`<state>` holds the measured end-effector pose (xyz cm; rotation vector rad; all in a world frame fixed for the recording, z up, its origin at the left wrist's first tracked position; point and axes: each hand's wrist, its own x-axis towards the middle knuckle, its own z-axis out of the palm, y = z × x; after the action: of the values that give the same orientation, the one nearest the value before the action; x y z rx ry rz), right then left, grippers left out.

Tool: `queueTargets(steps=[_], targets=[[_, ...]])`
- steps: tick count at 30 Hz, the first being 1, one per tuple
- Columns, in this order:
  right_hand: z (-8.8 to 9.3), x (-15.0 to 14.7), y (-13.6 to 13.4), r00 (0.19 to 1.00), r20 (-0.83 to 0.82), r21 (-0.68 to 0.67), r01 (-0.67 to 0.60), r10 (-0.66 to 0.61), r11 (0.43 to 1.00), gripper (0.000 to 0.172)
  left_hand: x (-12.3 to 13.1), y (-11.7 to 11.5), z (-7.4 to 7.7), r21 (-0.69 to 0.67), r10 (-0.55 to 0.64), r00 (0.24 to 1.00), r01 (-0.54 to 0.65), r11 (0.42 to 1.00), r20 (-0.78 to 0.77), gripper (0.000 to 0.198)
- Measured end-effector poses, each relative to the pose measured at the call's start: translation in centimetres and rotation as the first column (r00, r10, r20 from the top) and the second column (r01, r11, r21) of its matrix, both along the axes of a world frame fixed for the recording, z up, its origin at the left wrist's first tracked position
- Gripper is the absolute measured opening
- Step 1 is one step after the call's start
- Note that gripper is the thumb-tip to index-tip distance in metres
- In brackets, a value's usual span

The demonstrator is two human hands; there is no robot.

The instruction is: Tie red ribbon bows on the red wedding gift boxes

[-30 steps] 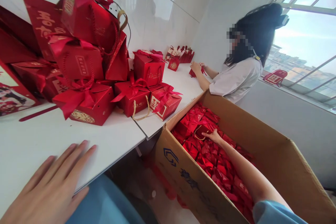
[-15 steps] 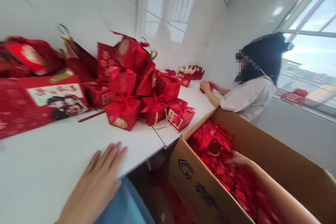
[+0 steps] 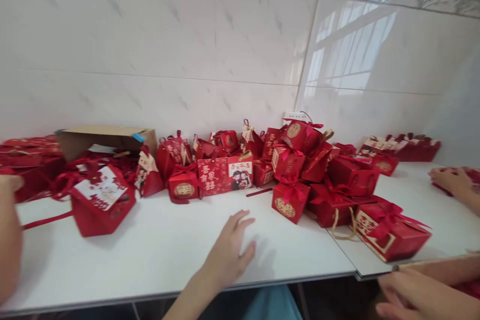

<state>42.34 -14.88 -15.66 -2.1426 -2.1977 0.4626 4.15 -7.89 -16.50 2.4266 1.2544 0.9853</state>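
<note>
My left hand (image 3: 229, 252) hovers just over the white table (image 3: 157, 260), fingers apart and holding nothing. Beyond its fingertips stand a flat red gift bag (image 3: 213, 177) and a red gift box with a couple's picture (image 3: 240, 175). My right hand (image 3: 418, 290) is at the lower right, beside the rim of a cardboard carton (image 3: 442, 267). Its fingers are bent and smeared by motion, and whether they hold anything is unclear. Near it sits a red box with a ribbon bow (image 3: 393, 230). A stack of ribboned red boxes (image 3: 300, 160) rises between my hands.
At the left, a co-worker's arm (image 3: 7, 245) reaches in near a six-sided red box (image 3: 103, 200) and an open carton (image 3: 108, 135). Another person's hands (image 3: 455, 182) touch something red at the far right. A tiled wall (image 3: 168, 35) backs the table.
My view has swung left. My right hand has come up out of the red things in the carton. My left hand has lifted and turned, its fingers still apart.
</note>
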Motion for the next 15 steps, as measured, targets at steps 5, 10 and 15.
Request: queueTargets(steps=[5,10,15], targets=[[3.2,-12.5,3.4,0.950,-0.149,-0.191,-0.301,0.276,0.934,0.013,-8.0,4.5,-0.5,0.174,0.427,0.874,-0.469,0.866,0.233,0.043],[3.2,-20.3,6.2,0.826,-0.292,-0.023,-0.510,0.482,0.860,0.020,-11.0,7.3,-1.4,0.139,0.607,0.768,-0.637,0.758,0.207,0.054],[-0.5,-23.1,6.9,0.817,-0.427,0.162,-0.353,0.387,0.922,0.016,-10.1,9.6,-1.2,0.127,0.722,0.670,-0.742,0.659,0.170,0.057]])
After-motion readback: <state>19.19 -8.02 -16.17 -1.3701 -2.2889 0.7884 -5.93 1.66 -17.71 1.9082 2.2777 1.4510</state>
